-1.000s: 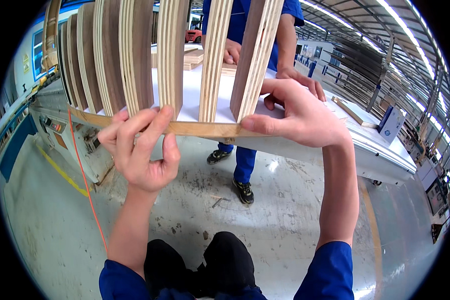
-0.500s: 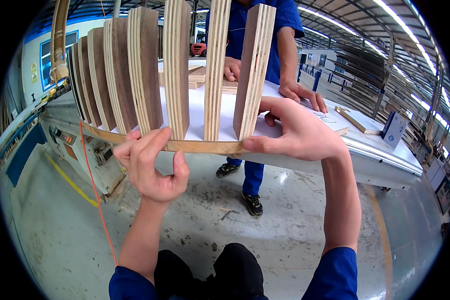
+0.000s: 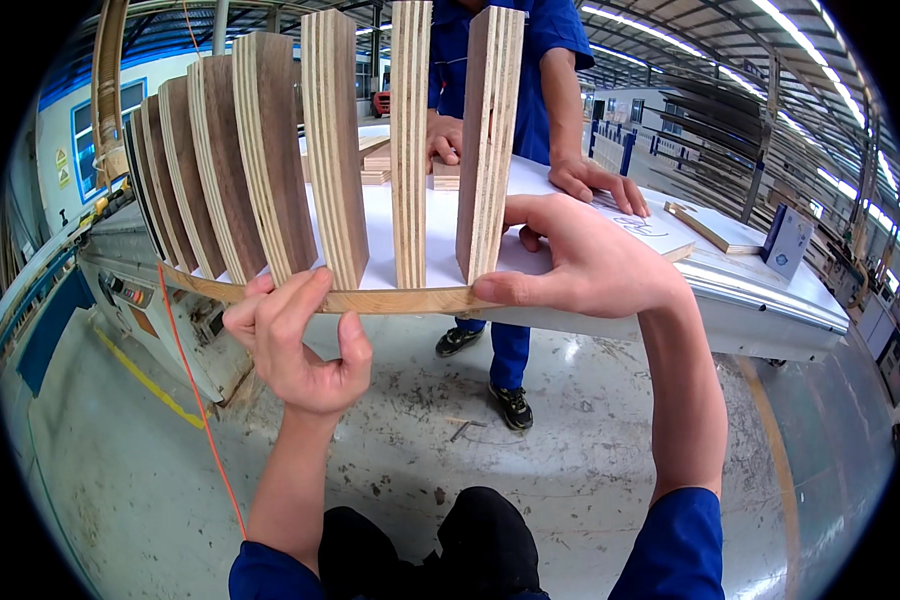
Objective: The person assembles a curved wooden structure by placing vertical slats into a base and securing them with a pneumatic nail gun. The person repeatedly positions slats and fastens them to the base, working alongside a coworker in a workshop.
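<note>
Several plywood strips with dark brown faces stand upright in a row along a light wooden edge (image 3: 400,300), above a white surface (image 3: 382,215). My right hand (image 3: 600,255) holds the rightmost plywood strip (image 3: 490,150) near its foot. Its thumb presses at the front lower corner, while the other fingers reach behind and are partly hidden. To the left, my left hand (image 3: 305,340) is curled at the wooden edge. Its fingertips press there beside the foot of another plywood strip (image 3: 332,150), with the thumb bent just under the edge.
Across the table a co-worker in blue rests one hand (image 3: 600,185) on a white panel; the other hand (image 3: 444,140) is by small stacked wood pieces. A blue-and-white box (image 3: 788,240) and a wood piece (image 3: 712,228) lie right. An orange cord (image 3: 202,400) hangs left.
The view has shifted slightly, so the upright strips appear a little further left and lower. Both my hands keep their places on the strip and the edge.
</note>
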Demonstrator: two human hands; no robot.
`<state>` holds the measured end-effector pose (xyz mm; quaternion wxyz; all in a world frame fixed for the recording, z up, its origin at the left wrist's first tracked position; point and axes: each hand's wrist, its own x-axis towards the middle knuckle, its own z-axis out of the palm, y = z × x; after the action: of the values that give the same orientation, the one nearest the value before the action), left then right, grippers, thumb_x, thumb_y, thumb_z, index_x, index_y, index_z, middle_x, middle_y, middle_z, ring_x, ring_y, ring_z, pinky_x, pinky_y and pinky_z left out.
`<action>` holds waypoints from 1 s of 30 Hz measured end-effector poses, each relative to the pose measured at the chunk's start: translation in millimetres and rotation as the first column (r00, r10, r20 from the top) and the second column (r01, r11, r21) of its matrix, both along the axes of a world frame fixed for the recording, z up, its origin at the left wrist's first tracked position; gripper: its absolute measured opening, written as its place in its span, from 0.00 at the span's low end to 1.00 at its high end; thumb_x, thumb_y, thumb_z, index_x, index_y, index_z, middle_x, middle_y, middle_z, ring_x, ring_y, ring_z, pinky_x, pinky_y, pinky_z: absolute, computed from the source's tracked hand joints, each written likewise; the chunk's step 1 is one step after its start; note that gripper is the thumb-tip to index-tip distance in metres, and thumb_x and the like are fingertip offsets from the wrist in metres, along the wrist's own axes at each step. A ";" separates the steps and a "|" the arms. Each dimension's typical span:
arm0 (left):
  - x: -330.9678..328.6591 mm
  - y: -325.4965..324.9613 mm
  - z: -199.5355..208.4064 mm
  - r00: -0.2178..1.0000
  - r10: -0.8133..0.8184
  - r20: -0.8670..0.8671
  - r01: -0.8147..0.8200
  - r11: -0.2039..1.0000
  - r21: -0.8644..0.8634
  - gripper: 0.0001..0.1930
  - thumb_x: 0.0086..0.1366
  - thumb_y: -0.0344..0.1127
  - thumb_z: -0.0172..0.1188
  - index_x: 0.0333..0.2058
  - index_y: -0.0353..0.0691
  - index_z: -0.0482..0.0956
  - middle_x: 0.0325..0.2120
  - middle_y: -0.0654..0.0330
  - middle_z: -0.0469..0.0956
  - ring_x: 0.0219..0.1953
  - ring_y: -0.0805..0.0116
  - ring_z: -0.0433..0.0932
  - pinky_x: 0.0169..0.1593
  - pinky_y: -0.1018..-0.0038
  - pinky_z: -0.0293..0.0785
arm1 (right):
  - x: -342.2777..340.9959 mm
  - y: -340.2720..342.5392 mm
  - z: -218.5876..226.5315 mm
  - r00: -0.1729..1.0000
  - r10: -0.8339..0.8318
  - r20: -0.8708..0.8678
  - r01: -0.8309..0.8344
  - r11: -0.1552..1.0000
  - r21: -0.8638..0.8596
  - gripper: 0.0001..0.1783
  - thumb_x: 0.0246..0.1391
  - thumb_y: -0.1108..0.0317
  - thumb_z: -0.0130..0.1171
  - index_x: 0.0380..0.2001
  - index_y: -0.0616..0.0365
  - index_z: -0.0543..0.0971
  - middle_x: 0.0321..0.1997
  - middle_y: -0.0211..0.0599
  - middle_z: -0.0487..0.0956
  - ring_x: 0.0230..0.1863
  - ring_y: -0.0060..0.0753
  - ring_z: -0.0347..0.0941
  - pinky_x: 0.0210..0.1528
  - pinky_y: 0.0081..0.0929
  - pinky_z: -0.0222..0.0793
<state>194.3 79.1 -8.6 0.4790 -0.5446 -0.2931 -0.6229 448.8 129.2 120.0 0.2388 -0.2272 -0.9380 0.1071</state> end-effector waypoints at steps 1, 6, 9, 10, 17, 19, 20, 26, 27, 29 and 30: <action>-0.4 -0.3 -0.4 1.000 0.001 0.001 -0.001 1.000 -0.005 0.18 0.56 0.36 0.65 0.46 0.40 0.80 0.41 0.61 0.82 0.44 0.63 0.68 0.55 0.62 0.65 | -0.4 0.2 0.1 1.000 0.001 0.002 -0.001 1.000 0.001 0.39 0.50 0.39 0.67 0.44 0.72 0.80 0.40 0.53 0.83 0.43 0.42 0.79 0.50 0.31 0.72; 0.5 -0.8 -0.1 1.000 -0.007 -0.001 0.007 1.000 -0.019 0.19 0.55 0.35 0.65 0.47 0.40 0.80 0.42 0.62 0.82 0.44 0.63 0.68 0.55 0.62 0.64 | -0.4 0.8 0.0 1.000 0.018 -0.008 -0.018 1.000 -0.003 0.39 0.51 0.37 0.67 0.43 0.68 0.81 0.31 0.33 0.78 0.31 0.24 0.69 0.32 0.22 0.61; 0.0 -5.0 -0.6 0.999 -0.013 -0.032 0.011 0.999 -0.052 0.20 0.56 0.30 0.63 0.49 0.35 0.78 0.42 0.56 0.80 0.46 0.60 0.68 0.60 0.59 0.62 | -1.1 5.3 -3.8 0.998 0.053 -0.041 -0.053 0.999 0.001 0.39 0.51 0.37 0.67 0.44 0.68 0.81 0.30 0.32 0.77 0.31 0.24 0.68 0.31 0.22 0.61; -0.7 -5.9 -0.8 0.999 -0.012 -0.031 0.010 0.999 -0.053 0.20 0.56 0.30 0.62 0.49 0.35 0.78 0.42 0.56 0.80 0.46 0.60 0.68 0.60 0.59 0.62 | -1.8 3.4 -3.1 0.999 0.030 -0.029 -0.030 1.000 0.001 0.38 0.50 0.38 0.67 0.43 0.69 0.81 0.32 0.37 0.79 0.34 0.28 0.72 0.36 0.24 0.64; -1.3 -3.3 -1.3 1.000 -0.014 -0.019 0.013 0.999 -0.039 0.19 0.55 0.32 0.64 0.47 0.38 0.79 0.42 0.59 0.81 0.45 0.61 0.68 0.57 0.61 0.64 | -0.6 -6.7 2.6 0.999 -0.047 0.014 0.047 0.999 -0.028 0.36 0.50 0.41 0.68 0.41 0.70 0.81 0.35 0.46 0.82 0.38 0.34 0.77 0.43 0.28 0.71; -0.7 -2.8 -0.8 1.000 -0.015 -0.019 0.014 0.999 -0.038 0.19 0.55 0.32 0.64 0.47 0.38 0.79 0.42 0.59 0.82 0.45 0.61 0.68 0.57 0.61 0.64 | -0.9 -6.6 2.0 1.000 -0.022 -0.006 0.022 0.999 -0.042 0.36 0.50 0.41 0.68 0.41 0.70 0.81 0.36 0.47 0.82 0.39 0.35 0.77 0.44 0.28 0.71; 0.0 -4.2 -0.6 1.000 -0.014 -0.026 0.012 0.999 -0.044 0.20 0.55 0.31 0.63 0.48 0.36 0.78 0.42 0.57 0.81 0.45 0.60 0.69 0.59 0.60 0.63 | -0.6 -5.3 1.6 1.000 -0.016 -0.009 0.016 0.999 -0.035 0.36 0.50 0.41 0.68 0.42 0.71 0.81 0.37 0.48 0.82 0.40 0.36 0.77 0.45 0.29 0.71; 0.5 -2.2 -0.8 1.000 -0.020 0.010 0.020 0.999 -0.034 0.18 0.54 0.33 0.64 0.45 0.40 0.80 0.41 0.60 0.82 0.44 0.62 0.68 0.55 0.61 0.65 | -2.3 -0.3 -1.0 0.999 0.025 -0.037 -0.026 1.000 -0.016 0.37 0.51 0.41 0.68 0.43 0.70 0.80 0.37 0.45 0.81 0.40 0.34 0.75 0.43 0.27 0.69; -0.4 -3.1 0.0 1.000 -0.012 0.009 0.013 0.999 -0.035 0.18 0.53 0.33 0.64 0.45 0.40 0.80 0.41 0.60 0.82 0.44 0.62 0.68 0.54 0.61 0.65 | -1.7 3.4 -3.7 0.999 0.023 -0.045 -0.024 1.000 -0.010 0.38 0.51 0.40 0.68 0.44 0.69 0.80 0.35 0.39 0.79 0.36 0.29 0.72 0.38 0.25 0.65; -3.7 -6.0 0.5 1.000 0.004 0.009 -0.003 0.999 -0.034 0.18 0.52 0.32 0.63 0.45 0.40 0.81 0.41 0.60 0.82 0.43 0.62 0.69 0.54 0.61 0.66 | -7.3 1.4 -2.1 0.999 0.015 -0.038 -0.016 0.999 -0.030 0.36 0.52 0.41 0.68 0.44 0.69 0.80 0.34 0.37 0.79 0.35 0.27 0.71 0.37 0.24 0.65; -3.1 -7.1 1.0 1.000 0.017 0.007 -0.017 0.999 -0.034 0.19 0.52 0.32 0.63 0.44 0.40 0.81 0.41 0.60 0.82 0.43 0.62 0.69 0.53 0.61 0.66 | -4.8 -7.0 3.0 1.000 -0.003 -0.023 0.002 0.998 -0.057 0.34 0.52 0.43 0.68 0.42 0.69 0.80 0.35 0.40 0.80 0.37 0.30 0.74 0.40 0.26 0.68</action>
<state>191.2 72.0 -7.6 0.4741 -0.5478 -0.3098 -0.6157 443.9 122.2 123.0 0.2431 -0.2340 -0.9315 0.1361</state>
